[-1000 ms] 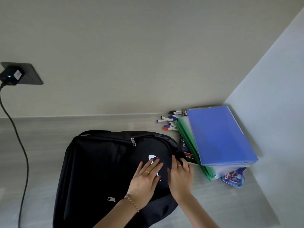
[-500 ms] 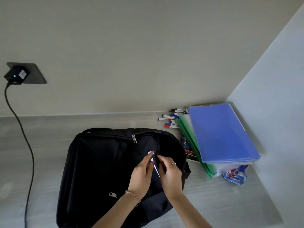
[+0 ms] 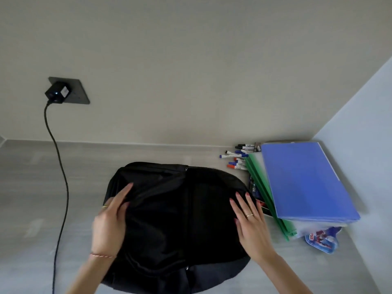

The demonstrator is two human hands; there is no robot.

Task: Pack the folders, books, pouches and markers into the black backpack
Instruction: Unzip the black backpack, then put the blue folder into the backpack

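While one backpack point(image 3: 180, 219) lies flat on the table point(image 3: 38, 187), the left hand point(image 3: 111, 219) pinches its fabric and the right hand point(image 3: 251, 225) rests open on it; about eight markers point(image 3: 236, 158) lie beside one folder stack point(image 3: 303, 183), which half hides one pouch point(image 3: 322, 240) and the books

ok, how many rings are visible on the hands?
2. One on the left hand, at its outer edge near the backpack's left side; one on the right hand, on a finger resting on the backpack. Others may be hidden.
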